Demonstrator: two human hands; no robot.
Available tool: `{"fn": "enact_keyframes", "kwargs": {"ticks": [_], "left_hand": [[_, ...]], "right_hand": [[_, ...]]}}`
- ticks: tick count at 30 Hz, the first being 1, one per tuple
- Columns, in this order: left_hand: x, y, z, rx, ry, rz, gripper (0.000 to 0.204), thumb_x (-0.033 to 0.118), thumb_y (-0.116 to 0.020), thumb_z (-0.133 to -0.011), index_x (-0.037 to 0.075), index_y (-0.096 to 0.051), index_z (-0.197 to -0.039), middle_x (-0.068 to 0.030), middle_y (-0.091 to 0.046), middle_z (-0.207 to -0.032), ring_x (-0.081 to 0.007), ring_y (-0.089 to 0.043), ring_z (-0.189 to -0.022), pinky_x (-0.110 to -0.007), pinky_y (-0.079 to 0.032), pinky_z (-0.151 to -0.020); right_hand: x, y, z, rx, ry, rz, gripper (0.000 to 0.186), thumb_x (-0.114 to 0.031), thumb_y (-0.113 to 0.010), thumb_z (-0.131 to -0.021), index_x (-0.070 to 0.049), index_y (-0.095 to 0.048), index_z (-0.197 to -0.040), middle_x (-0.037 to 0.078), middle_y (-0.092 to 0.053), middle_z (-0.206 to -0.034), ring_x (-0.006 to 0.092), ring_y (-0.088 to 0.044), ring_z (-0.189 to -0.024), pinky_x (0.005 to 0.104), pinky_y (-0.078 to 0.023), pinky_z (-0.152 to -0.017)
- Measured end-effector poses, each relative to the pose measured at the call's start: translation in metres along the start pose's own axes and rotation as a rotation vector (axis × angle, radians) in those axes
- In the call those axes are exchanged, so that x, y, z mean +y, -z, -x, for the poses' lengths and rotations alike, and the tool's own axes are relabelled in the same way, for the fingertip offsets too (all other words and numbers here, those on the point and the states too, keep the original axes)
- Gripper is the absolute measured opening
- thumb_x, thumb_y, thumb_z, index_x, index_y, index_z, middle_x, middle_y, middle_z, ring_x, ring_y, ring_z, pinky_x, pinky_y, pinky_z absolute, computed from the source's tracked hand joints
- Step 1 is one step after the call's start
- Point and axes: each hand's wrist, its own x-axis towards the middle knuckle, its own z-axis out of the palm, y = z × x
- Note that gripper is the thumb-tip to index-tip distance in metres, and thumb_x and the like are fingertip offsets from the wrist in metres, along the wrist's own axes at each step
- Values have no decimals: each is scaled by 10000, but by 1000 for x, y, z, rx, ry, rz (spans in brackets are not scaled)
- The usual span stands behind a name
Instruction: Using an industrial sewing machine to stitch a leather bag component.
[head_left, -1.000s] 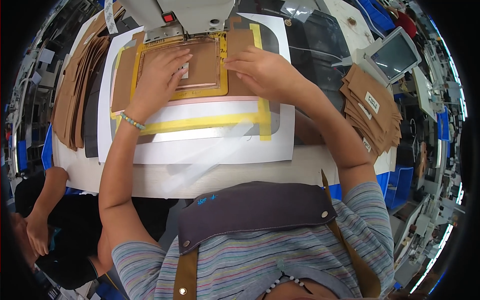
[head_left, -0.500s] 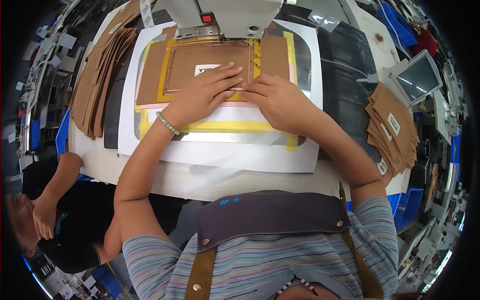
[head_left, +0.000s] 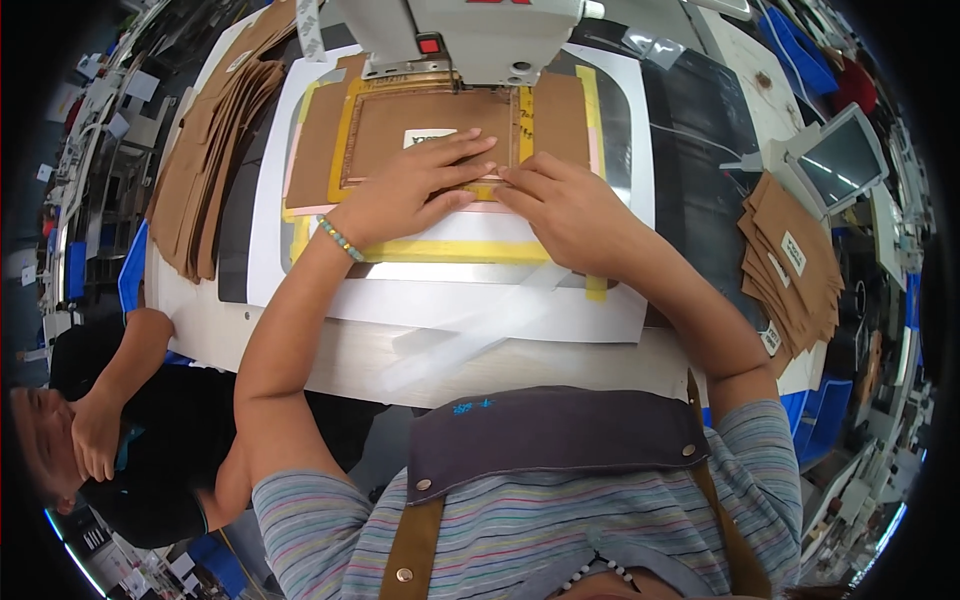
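My left hand (head_left: 405,192) lies flat with fingers stretched over a brown panel (head_left: 395,115), which shows inside a yellow-edged rectangular frame (head_left: 342,150). A small white label (head_left: 425,136) on the panel is partly covered by those fingers. My right hand (head_left: 572,212) rests at the frame's lower right corner. Its fingers lie close together and bent a little, tips down on the frame and near my left fingertips. Just beyond my hands is a sewing machine head (head_left: 490,55), its needle area over the frame's far edge. A beaded bracelet (head_left: 340,238) circles my left wrist.
Under the frame lies a white sheet (head_left: 268,275) with yellow tape strips. A translucent strip (head_left: 440,362) crosses the near table edge. Brown pieces stack at left (head_left: 200,170) and right (head_left: 790,270). A small screen (head_left: 840,160) stands at right. A seated person (head_left: 140,430) is at left.
The whole view has shifted slightly, so things appear a little farther right. Both hands keep nearly the same place on the frame.
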Motion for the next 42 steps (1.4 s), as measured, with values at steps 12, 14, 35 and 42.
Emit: {"fn": "enact_keyframes", "kwargs": {"ticks": [12,14,35,42], "left_hand": [[-15,5,-18,41,-15,-69,397,223,-641,-1040,97,-699,-1411,-92,-570,-1590,-322,-481,-1509,-448,-428,-1224],[-19,7,-22,8,1,-50,400,193,-618,-1046,76,-687,-1422,-111,-557,-1601,-342,-458,-1526,-461,-405,-1240],[-55,14,-59,30,104,-34,341,228,-607,-1052,132,-748,-1348,-127,-698,-1412,-378,-676,-1213,-446,-538,-1065],[-74,4,-59,170,180,48,333,268,-606,-1083,125,-751,-1348,-216,-753,-1140,-363,-680,-1039,-415,-521,-1006]], "right_hand": [[14,-1,-7,-107,-58,66,403,-20,-638,-894,-3,-688,-1293,129,-700,-1293,293,-602,-1206,383,-505,-1081],[18,-2,-9,-111,-60,74,404,-15,-635,-895,0,-685,-1296,128,-699,-1292,293,-601,-1207,381,-501,-1086],[51,-19,-15,87,-122,175,382,-85,-675,-899,-29,-694,-1276,93,-715,-1258,272,-634,-1189,419,-525,-982],[65,-10,-3,113,-226,96,281,-121,-705,-954,-19,-763,-1210,138,-687,-1384,300,-593,-1303,426,-484,-1106]]}}
